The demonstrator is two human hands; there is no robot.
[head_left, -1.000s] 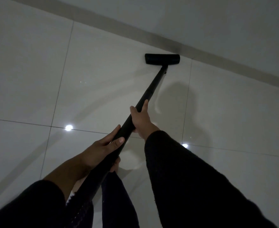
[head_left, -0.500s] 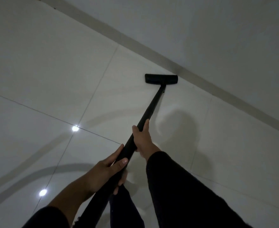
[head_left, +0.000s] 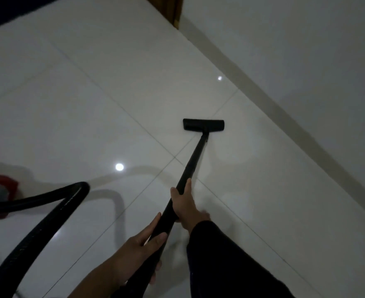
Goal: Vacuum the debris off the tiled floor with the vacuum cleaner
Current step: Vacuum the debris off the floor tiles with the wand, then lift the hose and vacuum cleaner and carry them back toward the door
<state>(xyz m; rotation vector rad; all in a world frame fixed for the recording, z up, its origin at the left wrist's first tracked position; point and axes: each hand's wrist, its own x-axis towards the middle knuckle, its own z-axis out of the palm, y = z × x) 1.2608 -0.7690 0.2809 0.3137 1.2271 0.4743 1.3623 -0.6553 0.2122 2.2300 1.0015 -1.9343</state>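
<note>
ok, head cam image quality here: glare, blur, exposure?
Head view: dim, underexposed overall; two ceiling-light glare spots on the glossy tiled floor; motion blur smears the hose and red vacuum body at left; floor nozzle fairly sharp; wide-angle tilt skews the skirting.

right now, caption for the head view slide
Both hands grip a black vacuum wand, its floor head on glossy white tiles.
</note>
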